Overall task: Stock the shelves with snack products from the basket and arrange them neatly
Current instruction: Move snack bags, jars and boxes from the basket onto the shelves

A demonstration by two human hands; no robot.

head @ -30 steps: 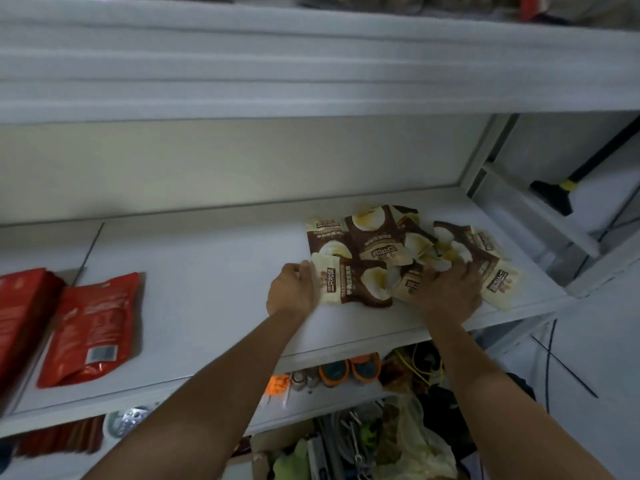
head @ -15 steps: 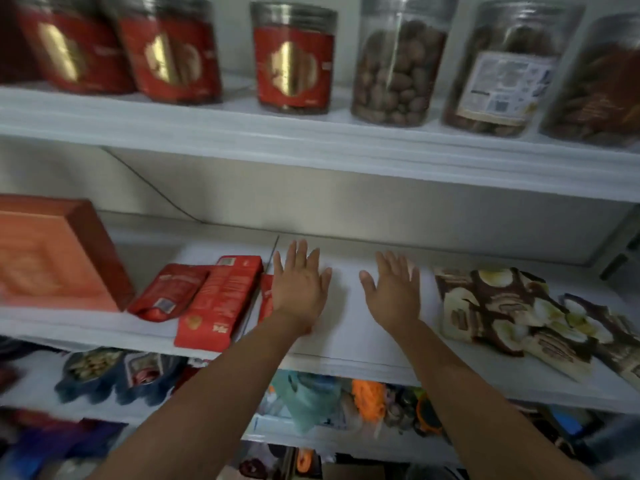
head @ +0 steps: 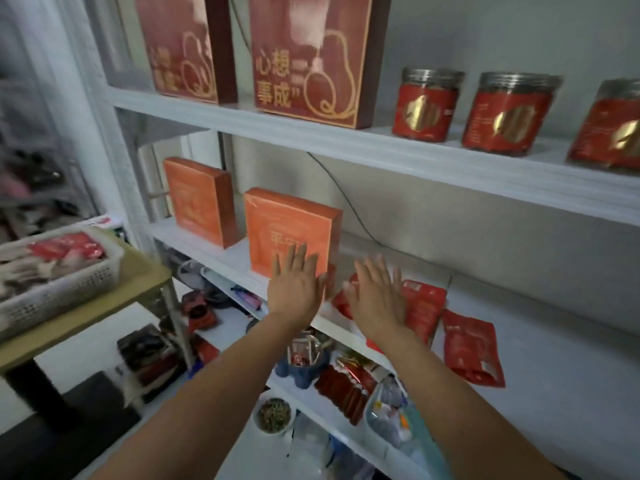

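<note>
Both forearms are seen reaching up from the bottom of the frame. The left hand (head: 294,289) is held flat with fingers spread, empty, in front of an orange box (head: 291,233) at centre frame. The right hand (head: 377,296) is likewise splayed and empty, over red snack pouches (head: 472,351) lying flat on the middle shelf (head: 554,358), right of centre. At the left edge, a white basket (head: 69,285) of packets is set on a bench (head: 145,271). Red-labelled jars (head: 427,105) are ranged on the upper shelf, upper right.
</note>
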